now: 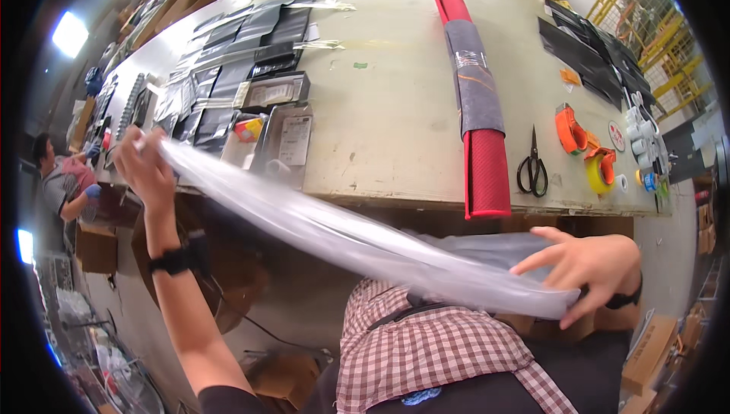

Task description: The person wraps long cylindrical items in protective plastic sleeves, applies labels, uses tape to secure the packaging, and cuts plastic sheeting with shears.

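A long, clear plastic bag (327, 228), smeared by motion, stretches slantwise in front of me between my two hands, above the table's near edge. My left hand (146, 167) is raised at the left, its fingers pinched on the bag's upper end. At the lower right, my right hand (597, 266) has its fingers spread, touching the bag's other end; the thumb lies beside that end. Across the table lies a rolled red mat (488, 174) with a grey wrap (477, 79) around its middle. Black-handled scissors (534, 167) rest to its right.
On the pale table (388, 133), black plastic packets (251, 41) and small open boxes (289, 136) fill the left. Orange tape dispensers (572, 131), tape rolls and black sheets (582, 57) sit at the right. A co-worker (65, 178) wearing blue gloves is at the far left. Cardboard boxes (281, 380) stand below.
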